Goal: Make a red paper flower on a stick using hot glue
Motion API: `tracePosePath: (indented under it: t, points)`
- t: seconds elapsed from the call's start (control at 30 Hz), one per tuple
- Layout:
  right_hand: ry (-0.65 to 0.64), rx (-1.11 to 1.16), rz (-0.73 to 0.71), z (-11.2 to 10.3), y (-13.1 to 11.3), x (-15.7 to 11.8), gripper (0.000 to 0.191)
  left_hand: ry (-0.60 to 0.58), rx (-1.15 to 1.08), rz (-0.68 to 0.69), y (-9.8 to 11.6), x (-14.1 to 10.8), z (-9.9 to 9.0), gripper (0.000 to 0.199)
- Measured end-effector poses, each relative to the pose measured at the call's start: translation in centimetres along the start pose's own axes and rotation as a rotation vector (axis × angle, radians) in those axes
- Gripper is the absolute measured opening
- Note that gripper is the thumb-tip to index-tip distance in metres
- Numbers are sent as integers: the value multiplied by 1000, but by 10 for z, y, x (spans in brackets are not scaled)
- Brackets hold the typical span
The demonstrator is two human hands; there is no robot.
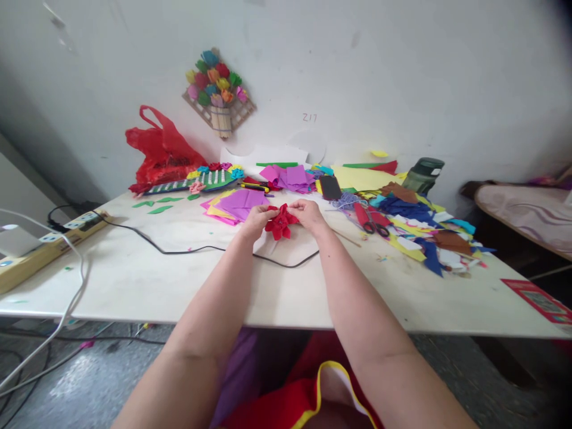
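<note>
A red paper flower (280,224) is held up between both hands over the middle of the white table (286,298). My left hand (260,219) pinches its left petals, and my right hand (308,214) pinches the upper right petals. Behind my left hand lie purple sheets (241,204) on yellow and pink ones. Several green paper leaves (159,209) are spread to the left. To the right of my right hand rest scissors (375,221) with dark red and black handles.
A black cable (174,252) crosses the table below the hands from a power strip (58,244). Heaped paper scraps (415,220) cover the right side, near a green bottle (423,174). A red bag (163,149) stands back left. A black phone-like object (330,187) lies behind.
</note>
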State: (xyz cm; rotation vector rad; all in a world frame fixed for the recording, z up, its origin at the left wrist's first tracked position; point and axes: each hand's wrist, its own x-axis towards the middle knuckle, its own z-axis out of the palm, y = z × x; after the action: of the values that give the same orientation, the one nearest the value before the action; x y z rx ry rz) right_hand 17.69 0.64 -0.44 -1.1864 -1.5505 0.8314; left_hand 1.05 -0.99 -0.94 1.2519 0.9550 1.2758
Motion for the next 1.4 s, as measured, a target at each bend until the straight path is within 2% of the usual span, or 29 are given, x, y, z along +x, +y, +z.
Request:
tracePosePath:
  t: [0.3,0.6,0.8,0.97,1.27,1.4]
  points:
    - [49,-131,1,-1,7,5,2,23,72,1,4,-1,5,12]
    - [37,-183,-32,-1,-5,-2,3,89,30,-49,3,0,5,11]
    - [6,-82,-229,-3,-12,-5,5,84,11,-83,2,2,4,14]
    - [-82,-42,-296,-6,-15,-7,3,82,-57,-122,3,2,2,13]
    - [-106,-54,-225,-6,-9,-3,3,83,-100,-99,7,-1,7,9]
    - [-73,-80,-206,-2,-6,0,4,82,-94,-98,10,-4,9,7]
